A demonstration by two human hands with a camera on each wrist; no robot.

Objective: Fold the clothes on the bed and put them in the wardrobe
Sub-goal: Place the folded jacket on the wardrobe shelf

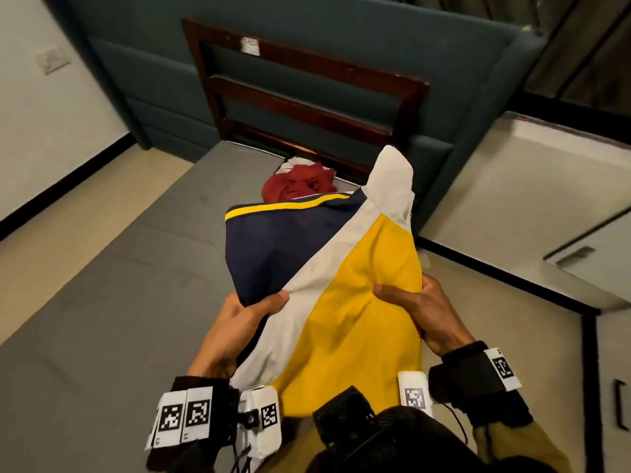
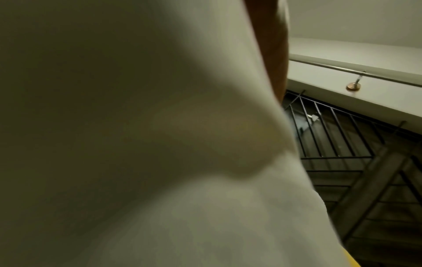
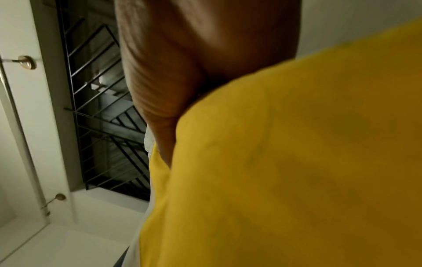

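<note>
A folded garment (image 1: 341,285) in yellow, white and navy is held up above the grey bed (image 1: 102,302). My left hand (image 1: 239,322) grips its left edge, thumb on top over the white band. My right hand (image 1: 416,308) grips its right edge, thumb pressed on the yellow panel. Its white cloth (image 2: 137,126) fills the left wrist view, and its yellow cloth (image 3: 297,153) fills the right wrist view beside my palm (image 3: 194,63). A crumpled red garment (image 1: 297,186) lies on the bed near the headboard, partly hidden behind the held one.
A dark wooden headboard (image 1: 307,93) stands against a teal padded wall panel (image 1: 153,90). White wardrobe doors (image 1: 546,206) with a handle (image 1: 570,256) stand at the right. A barred window (image 2: 342,144) and a curtain rod (image 2: 356,72) show in the wrist views.
</note>
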